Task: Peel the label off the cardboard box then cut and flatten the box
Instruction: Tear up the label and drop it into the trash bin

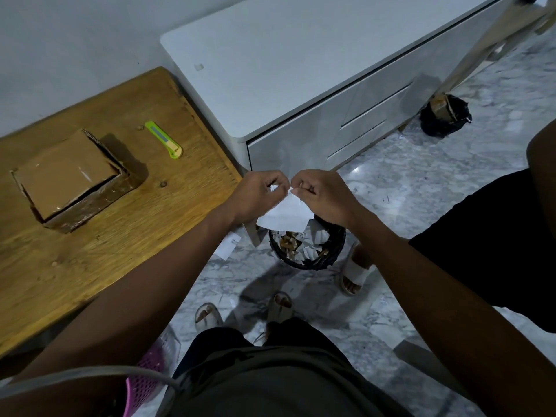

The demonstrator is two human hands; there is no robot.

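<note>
item: left hand and right hand, both sitting knuckles-up just off the right end of the wooden table, fingers curling inward and pinching the top edge of a white label; the two hands are nearly touching at the fingertips, and the label is hanging below them, its upper edge looking split between the two grips. item: black waste bin, standing on the marble floor directly beneath the hanging label, holding white paper scraps and brown bits. item: cardboard box, sitting on the left part of the wooden table, well apart from both hands, closed, its top face showing glossy tape and ragged edges along its seams. item: green utility knife, lying flat on the table to the right of the box, not touching it. item: a loose white scrap, lying on the floor just left of the bin. item: white cabinet, standing beside the table's right end against the wall. item: black bag, slumping on the floor by the cabinet's far corner. item: pink perforated basket, showing partly at the bottom edge. item: sandalled feet around the bin, one pair belonging to a second person standing at right.
</note>
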